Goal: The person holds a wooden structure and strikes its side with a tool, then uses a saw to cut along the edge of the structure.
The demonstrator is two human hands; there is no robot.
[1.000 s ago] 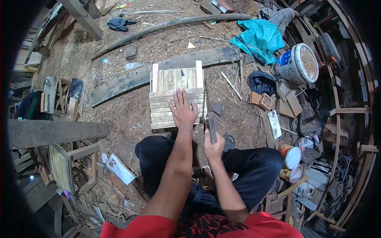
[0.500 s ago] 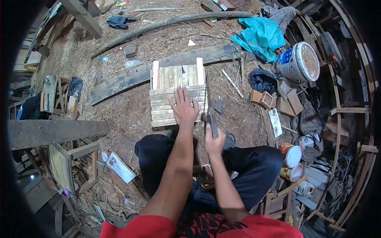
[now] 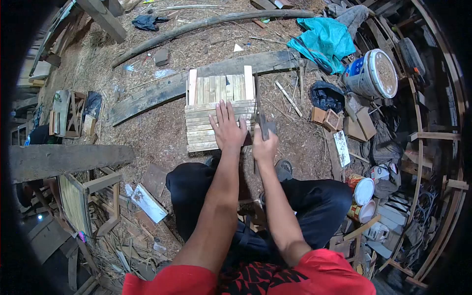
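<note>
A small piece made of pale wooden slats (image 3: 201, 132) lies on the ground in front of my knees, with two upright-looking strips at its far end. My left hand (image 3: 230, 132) rests flat on the near slats, fingers spread. Along the right edge of the slats runs a saw (image 3: 264, 125) with a long, thin dark blade, partly blurred. My right hand (image 3: 265, 146) is wrapped round its near end, just right of the slatted piece. The grip itself is mostly hidden by my fingers.
A thick plank (image 3: 142, 101) lies behind the slatted piece, with a curved pole (image 3: 211, 27) farther back. On the right are a teal sheet (image 3: 324, 42), a large white bucket (image 3: 382, 73) and paint cans (image 3: 364, 191). A wooden beam (image 3: 71, 162) juts in from the left.
My right hand and the saw have moved away from me along the slats' right edge. My left hand stays pressed on the slats. The view has shifted slightly.
</note>
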